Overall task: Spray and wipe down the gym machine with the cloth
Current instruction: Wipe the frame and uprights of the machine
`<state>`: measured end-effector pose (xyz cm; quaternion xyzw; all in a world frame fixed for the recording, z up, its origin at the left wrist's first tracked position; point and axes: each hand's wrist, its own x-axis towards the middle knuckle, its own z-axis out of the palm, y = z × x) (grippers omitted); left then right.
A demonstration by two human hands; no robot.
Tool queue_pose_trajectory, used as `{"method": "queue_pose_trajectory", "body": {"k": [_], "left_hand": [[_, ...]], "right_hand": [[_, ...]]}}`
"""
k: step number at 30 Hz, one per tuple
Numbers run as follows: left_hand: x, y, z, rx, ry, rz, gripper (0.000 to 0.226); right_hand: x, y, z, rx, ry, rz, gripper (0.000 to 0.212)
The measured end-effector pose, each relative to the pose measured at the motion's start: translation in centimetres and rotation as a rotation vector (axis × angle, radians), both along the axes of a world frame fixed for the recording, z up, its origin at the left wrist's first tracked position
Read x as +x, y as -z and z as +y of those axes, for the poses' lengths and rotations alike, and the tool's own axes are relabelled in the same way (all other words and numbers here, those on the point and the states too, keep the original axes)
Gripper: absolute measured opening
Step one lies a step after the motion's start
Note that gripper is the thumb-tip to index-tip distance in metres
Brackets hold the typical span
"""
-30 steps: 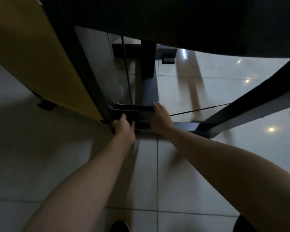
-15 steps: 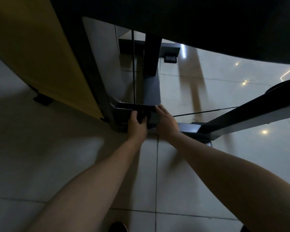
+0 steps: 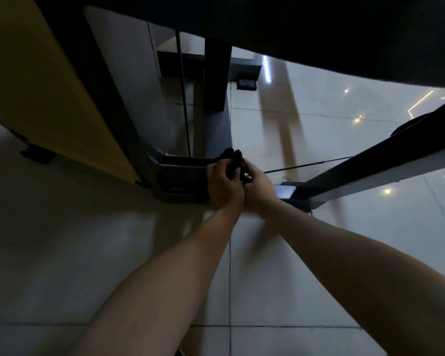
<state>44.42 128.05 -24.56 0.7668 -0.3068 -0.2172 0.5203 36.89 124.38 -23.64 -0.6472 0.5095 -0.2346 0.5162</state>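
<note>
The gym machine's dark metal base [image 3: 180,176] stands on the tiled floor, beside a yellow side panel [image 3: 49,86]. My left hand [image 3: 222,187] and my right hand [image 3: 261,187] meet just in front of the base's right end. Between them they hold a bunched dark cloth [image 3: 233,160], which sticks up above the fingers. Fingers of both hands curl round it. In the dim light the cloth's lower part is hidden by the hands. No spray bottle is in view.
A slanted dark frame bar [image 3: 370,170] runs up to the right from a floor bracket [image 3: 287,192]. A thin cable [image 3: 306,164] stretches beside it. A dark upright post [image 3: 216,78] and a black pad overhead [image 3: 319,27] close in the space. Glossy floor tiles [image 3: 319,124] lie beyond.
My left hand has slid right along the base to meet my right hand. Both hands have closed on the dark cloth and lifted it slightly.
</note>
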Motion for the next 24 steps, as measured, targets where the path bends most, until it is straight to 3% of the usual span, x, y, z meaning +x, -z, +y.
{"method": "queue_pose_trajectory", "body": {"k": [3,8,10,15,17,21,24], "left_hand": [[-0.2,1.4,0.6,-0.002,0.042,-0.166,0.017],[0.3,2.2,1.2,0.032,0.148,-0.231,0.013],[0.3,2.4,1.7,0.079,0.201,-0.185,0.012],[0.5,3.0,5.2,0.113,0.22,0.151,0.018],[1.5,1.8,6.1,0.117,0.202,0.191,0.022],[4.6,-2.1,7.4,-0.004,0.101,0.253,0.021],[6.8,-4.7,9.1,-0.036,0.066,0.271,0.023]], "right_hand": [[-0.4,0.3,0.0,0.049,-0.015,-0.024,0.048],[0.1,1.0,0.3,0.222,0.096,-0.111,0.034],[0.0,1.4,0.5,0.304,0.132,-0.121,0.031],[-0.5,1.4,2.0,0.385,0.253,-0.103,0.021],[-0.1,0.2,3.3,0.388,0.299,-0.112,0.026],[2.3,-2.6,7.3,0.39,0.238,-0.394,0.029],[5.6,-4.4,9.5,0.268,0.162,-0.403,0.026]]}}
